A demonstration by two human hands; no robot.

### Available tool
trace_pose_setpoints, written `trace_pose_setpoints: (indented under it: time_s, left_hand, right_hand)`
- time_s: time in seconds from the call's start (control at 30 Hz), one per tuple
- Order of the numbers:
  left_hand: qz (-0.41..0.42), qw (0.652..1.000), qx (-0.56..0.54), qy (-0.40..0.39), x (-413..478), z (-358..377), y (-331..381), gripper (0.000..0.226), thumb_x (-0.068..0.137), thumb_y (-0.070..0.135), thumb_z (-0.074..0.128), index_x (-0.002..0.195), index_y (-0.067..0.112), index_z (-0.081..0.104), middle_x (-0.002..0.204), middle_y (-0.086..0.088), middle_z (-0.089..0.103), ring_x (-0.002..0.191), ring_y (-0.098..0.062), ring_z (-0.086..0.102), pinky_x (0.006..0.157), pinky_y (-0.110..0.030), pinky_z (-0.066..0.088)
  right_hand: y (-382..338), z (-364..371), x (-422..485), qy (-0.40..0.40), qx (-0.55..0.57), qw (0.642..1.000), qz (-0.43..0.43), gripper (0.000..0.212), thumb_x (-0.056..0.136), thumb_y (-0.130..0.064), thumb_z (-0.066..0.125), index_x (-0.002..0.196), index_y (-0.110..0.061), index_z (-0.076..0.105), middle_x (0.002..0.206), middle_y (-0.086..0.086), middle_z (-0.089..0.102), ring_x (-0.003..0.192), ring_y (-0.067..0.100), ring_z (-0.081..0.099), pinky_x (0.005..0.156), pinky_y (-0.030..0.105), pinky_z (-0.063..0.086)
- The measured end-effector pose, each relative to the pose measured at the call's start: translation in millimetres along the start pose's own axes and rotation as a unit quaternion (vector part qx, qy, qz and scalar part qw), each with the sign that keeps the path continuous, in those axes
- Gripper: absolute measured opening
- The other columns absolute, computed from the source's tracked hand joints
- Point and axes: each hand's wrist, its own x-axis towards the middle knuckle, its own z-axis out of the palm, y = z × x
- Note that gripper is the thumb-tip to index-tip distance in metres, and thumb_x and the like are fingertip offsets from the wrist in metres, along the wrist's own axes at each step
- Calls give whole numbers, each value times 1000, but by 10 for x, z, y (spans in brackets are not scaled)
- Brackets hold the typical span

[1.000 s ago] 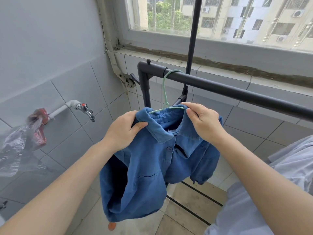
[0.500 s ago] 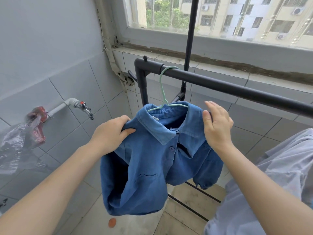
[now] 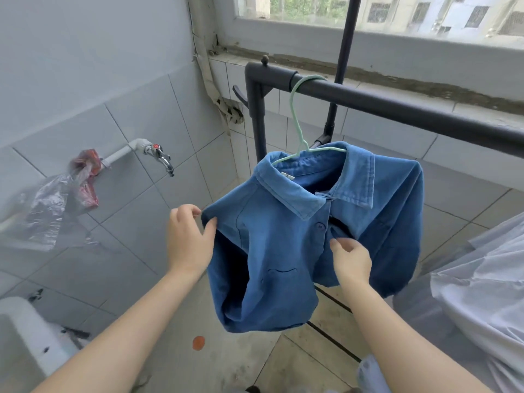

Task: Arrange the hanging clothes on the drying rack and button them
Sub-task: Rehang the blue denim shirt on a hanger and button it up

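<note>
Left hand (image 3: 189,239) pinched blue shirt (image 3: 278,251) at shoulder edge, right hand (image 3: 351,259) curled at front opening below a button (image 3: 320,226), grip unclear, shirt hung on green hanger (image 3: 297,120) over black rail (image 3: 397,107)

centre frame, our shirt (image 3: 283,251) hangs on a hanger (image 3: 295,117) hooked over the rack bar (image 3: 411,113) crossing to the right edge; our left hand (image 3: 188,242) at its left edge, right hand (image 3: 351,259) at its front. tap (image 3: 160,156) at left, window (image 3: 425,12) behind, upper right.
</note>
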Motion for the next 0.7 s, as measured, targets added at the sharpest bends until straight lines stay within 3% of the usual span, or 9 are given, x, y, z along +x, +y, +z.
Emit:
trace_pose_setpoints:
  time_s: [0.07, 0.17, 0.3, 0.5, 0.7]
  left_hand:
    - [45, 997, -12, 61, -251, 46, 33, 15, 83, 9, 60, 84, 14, 46, 89, 1, 44, 85, -21, 46, 74, -34, 41]
    - [209, 976, 2, 54, -614, 154, 138, 12, 76, 3, 54, 69, 11, 49, 71, 1, 48, 72, -17, 42, 66, -33, 37]
    - [370, 928, 43, -3, -842, 367, 373, 12, 76, 6, 56, 78, 13, 66, 80, 3, 62, 80, -16, 52, 75, -31, 39]
    - [405, 905, 119, -47, -825, 572, 612, 13, 71, 9, 65, 79, 17, 71, 86, 5, 67, 79, -17, 59, 74, -28, 39]
    - [330, 929, 144, -92, -903, 569, 590, 22, 62, 7, 80, 81, 16, 73, 87, 4, 70, 77, -18, 65, 69, -26, 50]
  right_hand:
    - [-21, 48, -29, 7, 21, 999, -40, 24, 91, -22, 54, 114, -19, 60, 102, -4, 62, 105, 20, 56, 99, 43, 41]
    - [-45, 123, -46, -19, 8, 999, -50, 23, 90, -24, 56, 112, -22, 61, 105, -3, 63, 104, 19, 56, 102, 46, 38]
    - [-76, 179, -9, 39, -12, 999, -33, 14, 91, -25, 55, 101, -26, 65, 111, 0, 62, 104, 22, 54, 98, 48, 37]
    - [-174, 393, -21, 60, -64, 987, -135, 22, 88, -30, 59, 110, -26, 62, 109, 0, 55, 103, 20, 51, 86, 39, 30]
    - [-125, 454, -80, 48, -134, 979, -145, 20, 86, -35, 63, 100, -21, 68, 111, 2, 51, 109, 23, 45, 82, 34, 25]
